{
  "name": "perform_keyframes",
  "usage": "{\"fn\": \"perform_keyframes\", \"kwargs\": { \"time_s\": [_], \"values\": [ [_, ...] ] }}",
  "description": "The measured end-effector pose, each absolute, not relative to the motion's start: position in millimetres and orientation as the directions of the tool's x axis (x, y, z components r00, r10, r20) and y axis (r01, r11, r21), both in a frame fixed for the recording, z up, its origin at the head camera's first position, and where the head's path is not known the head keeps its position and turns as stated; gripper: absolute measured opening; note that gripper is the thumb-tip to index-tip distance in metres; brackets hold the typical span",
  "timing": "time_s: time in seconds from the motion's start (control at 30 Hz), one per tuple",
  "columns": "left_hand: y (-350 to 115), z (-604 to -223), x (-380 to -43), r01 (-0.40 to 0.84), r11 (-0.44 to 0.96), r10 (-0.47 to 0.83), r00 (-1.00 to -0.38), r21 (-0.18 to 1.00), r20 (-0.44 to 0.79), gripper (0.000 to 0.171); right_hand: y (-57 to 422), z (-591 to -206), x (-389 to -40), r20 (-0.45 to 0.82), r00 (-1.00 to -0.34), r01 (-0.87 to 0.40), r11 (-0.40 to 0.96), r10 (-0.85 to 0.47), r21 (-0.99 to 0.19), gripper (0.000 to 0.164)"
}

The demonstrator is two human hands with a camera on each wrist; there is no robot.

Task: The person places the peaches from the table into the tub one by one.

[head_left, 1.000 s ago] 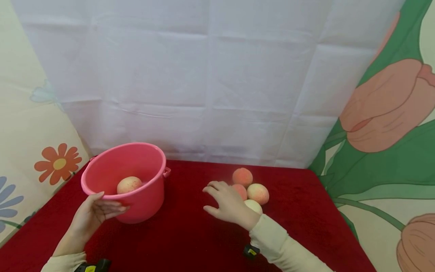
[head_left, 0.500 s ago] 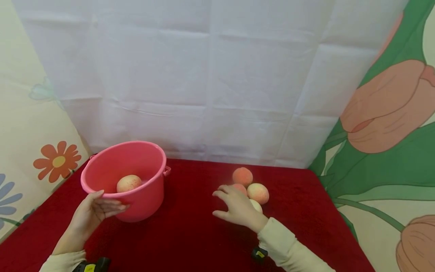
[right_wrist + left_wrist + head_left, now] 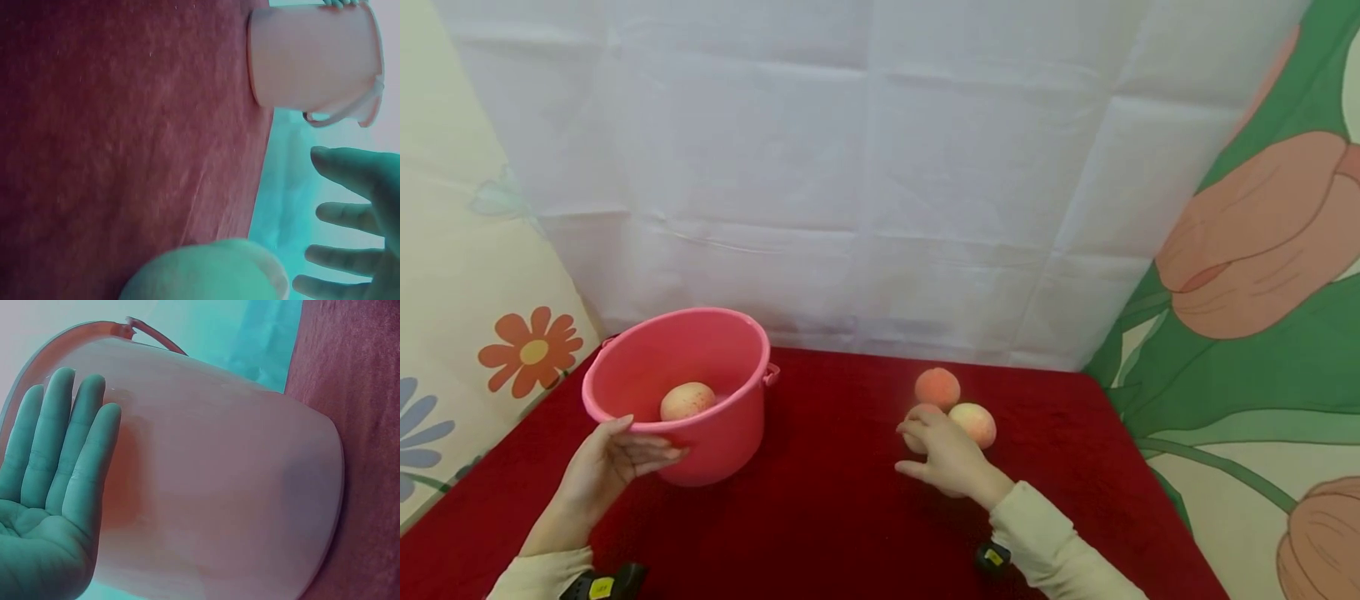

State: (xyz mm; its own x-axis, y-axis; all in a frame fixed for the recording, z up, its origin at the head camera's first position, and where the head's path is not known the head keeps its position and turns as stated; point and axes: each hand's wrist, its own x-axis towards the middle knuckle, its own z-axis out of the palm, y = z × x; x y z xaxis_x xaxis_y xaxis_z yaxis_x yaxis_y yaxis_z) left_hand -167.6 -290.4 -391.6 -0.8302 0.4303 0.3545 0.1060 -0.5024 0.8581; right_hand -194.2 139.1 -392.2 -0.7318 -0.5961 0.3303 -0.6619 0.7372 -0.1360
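A pink bucket (image 3: 722,442) stands at the left, tilted toward me, with one peach (image 3: 688,402) inside. My left hand (image 3: 602,467) holds its near rim, thumb at the edge and fingers along the outer wall. In the left wrist view those fingers (image 3: 87,456) look straight and the thumb is hidden. At the right, my right hand (image 3: 951,458) hovers over a group of peaches, fingers spread and loosely bent, holding nothing. Beyond it lie an orange-red peach (image 3: 937,388) and a yellow-pink peach (image 3: 973,425). The hand covers much of the nearer peaches; the right wrist view shows a rounded peach (image 3: 200,275) below it.
A red cloth (image 3: 827,500) covers the table. Behind it hangs a creased white sheet (image 3: 865,208), with flower-patterned cloth (image 3: 1247,358) on both sides. The bucket's handle joint (image 3: 772,374) sticks out on its right side.
My right hand has moved right, further over the peaches, and now hides more of the near ones. The left hand and the bucket have stayed in place.
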Motion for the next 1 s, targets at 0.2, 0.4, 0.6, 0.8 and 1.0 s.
{"fn": "perform_keyframes", "kwargs": {
  "time_s": [0.2, 0.4, 0.6, 0.8, 1.0],
  "values": [
    [-290, -392, -168, 0.112, -0.505, 0.427, -0.829, 0.856, 0.360, 0.066, 149, -393, -193, 0.313, -0.750, -0.636, 0.765, -0.582, -0.103, 0.040],
    [-290, -392, -168, 0.117, -0.508, 0.426, -0.827, 0.853, 0.367, 0.067, 157, -395, -191, 0.301, -0.764, -0.622, 0.776, -0.571, -0.105, 0.041],
    [-290, -392, -168, 0.118, -0.514, 0.426, -0.825, 0.850, 0.372, 0.068, 167, -400, -190, 0.323, -0.747, -0.626, 0.778, -0.581, -0.050, 0.036],
    [-290, -393, -168, 0.117, -0.522, 0.430, -0.819, 0.845, 0.379, 0.069, 173, -405, -188, 0.347, -0.755, -0.601, 0.799, -0.557, -0.027, 0.036],
    [-289, -392, -168, 0.120, -0.514, 0.428, -0.822, 0.849, 0.375, 0.069, 175, -410, -186, 0.377, -0.757, -0.590, 0.807, -0.534, -0.041, 0.035]
  ]
}}
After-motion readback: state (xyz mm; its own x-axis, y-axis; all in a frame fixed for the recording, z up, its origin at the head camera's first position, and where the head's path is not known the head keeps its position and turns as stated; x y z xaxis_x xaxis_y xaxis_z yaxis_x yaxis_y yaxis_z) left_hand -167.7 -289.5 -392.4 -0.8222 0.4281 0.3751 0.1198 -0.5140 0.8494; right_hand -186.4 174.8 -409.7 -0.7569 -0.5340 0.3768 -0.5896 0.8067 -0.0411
